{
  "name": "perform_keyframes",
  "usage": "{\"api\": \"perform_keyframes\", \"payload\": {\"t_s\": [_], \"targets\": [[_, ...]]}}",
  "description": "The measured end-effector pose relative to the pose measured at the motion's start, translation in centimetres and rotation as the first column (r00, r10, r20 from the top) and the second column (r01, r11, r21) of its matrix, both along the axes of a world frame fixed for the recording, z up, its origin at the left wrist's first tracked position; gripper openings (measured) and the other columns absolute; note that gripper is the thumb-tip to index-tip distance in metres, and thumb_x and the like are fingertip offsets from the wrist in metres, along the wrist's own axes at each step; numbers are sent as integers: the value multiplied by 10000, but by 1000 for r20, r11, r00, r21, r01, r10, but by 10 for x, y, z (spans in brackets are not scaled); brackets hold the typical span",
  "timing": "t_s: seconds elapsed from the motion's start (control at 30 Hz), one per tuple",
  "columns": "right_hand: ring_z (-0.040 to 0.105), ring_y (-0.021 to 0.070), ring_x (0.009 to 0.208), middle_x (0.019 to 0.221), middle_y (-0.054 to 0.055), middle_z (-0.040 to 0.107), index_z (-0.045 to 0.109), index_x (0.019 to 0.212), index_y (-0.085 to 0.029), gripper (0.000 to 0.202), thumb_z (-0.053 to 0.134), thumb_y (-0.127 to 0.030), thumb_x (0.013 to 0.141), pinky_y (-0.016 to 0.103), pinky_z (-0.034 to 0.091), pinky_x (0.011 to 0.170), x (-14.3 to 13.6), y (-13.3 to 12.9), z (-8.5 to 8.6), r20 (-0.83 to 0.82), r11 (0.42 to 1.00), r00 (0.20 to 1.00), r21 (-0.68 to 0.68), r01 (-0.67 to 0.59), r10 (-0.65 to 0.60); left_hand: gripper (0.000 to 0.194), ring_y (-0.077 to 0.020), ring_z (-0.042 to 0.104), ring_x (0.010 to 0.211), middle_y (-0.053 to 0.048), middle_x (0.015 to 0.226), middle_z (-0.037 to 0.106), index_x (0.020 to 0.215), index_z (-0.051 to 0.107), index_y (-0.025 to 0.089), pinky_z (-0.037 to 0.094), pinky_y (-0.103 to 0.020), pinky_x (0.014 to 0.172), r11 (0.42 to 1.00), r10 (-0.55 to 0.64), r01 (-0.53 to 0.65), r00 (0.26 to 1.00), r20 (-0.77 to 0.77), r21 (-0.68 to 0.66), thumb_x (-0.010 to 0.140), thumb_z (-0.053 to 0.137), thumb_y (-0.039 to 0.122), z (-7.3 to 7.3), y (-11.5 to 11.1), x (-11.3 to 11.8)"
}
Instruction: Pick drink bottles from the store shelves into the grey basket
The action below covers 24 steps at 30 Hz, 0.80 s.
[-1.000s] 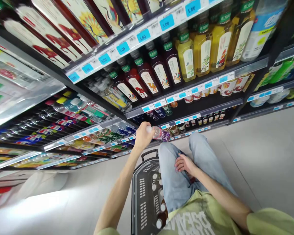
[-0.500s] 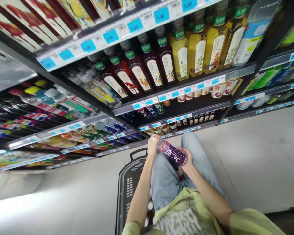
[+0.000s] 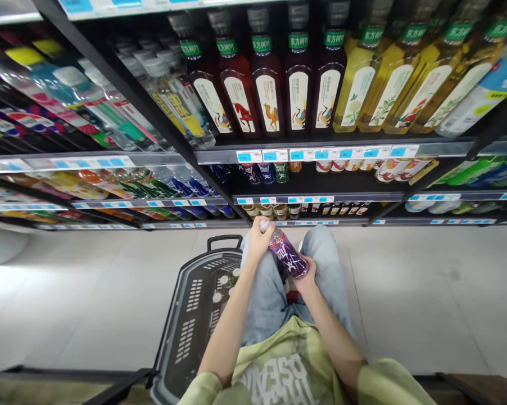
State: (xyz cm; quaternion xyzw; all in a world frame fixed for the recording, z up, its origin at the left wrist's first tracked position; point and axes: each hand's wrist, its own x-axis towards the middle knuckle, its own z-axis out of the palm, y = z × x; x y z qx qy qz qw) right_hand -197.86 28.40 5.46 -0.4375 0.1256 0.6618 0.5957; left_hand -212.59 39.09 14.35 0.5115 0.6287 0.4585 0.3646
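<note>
A bottle with a purple label lies tilted above my knees, its capped neck pointing up and to the left. My left hand is wrapped round its neck, by the cap. Around the base end curl the fingers of my right hand. Just beyond my knees, the low shelf holds small bottles. To my left a dark basket with a raised handle stands on the floor, with several white-capped bottles inside, partly hidden by my left arm.
Shelves run across the front, with dark tea bottles and yellow ones on one level. A price-tag shelf edge lies below them. Pale floor tiles stretch to the right. Dark bars cross the lower left.
The view has levelled and shifted, so the shelves look straighter. My left hand now sits further round the neck of the bottle; both hands still hold it. More of the basket shows.
</note>
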Motion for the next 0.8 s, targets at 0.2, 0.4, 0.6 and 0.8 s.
{"api": "perform_keyframes", "payload": {"t_s": [0.2,0.4,0.6,0.8], "targets": [[756,217,704,749,19,773,638,817,-233,114,557,-284,879,364,647,657,7,-2,16,-124,979,986,-159,-130,111,256,-186,608,750,15,858,694,981,651,249,455,-295,743,1000,1,-1,1000,12,9,828,769,417,-2,0,-1],[776,243,724,825,107,796,683,1001,-171,295,470,-371,959,256,538,464,10,-3,30,-293,933,913,-136,-334,284,289,-172,585,758,6,880,682,950,659,238,448,-289,739,999,33,-37,992,125,26,779,791,431,-4,1,-4],[622,178,465,829,153,802,695,1034,-122,437,455,-485,995,189,308,307,13,-3,36,-217,802,774,91,-591,595,376,-156,560,710,12,838,640,949,654,236,448,-278,689,994,92,-105,925,370,14,721,841,468,-9,5,-11],[613,163,480,760,52,739,664,957,-183,400,659,-580,909,213,352,346,5,-8,31,165,860,868,137,-491,469,362,-165,605,705,11,767,661,917,652,240,473,-276,678,989,114,-147,809,576,11,686,855,432,-13,7,-13]]}}
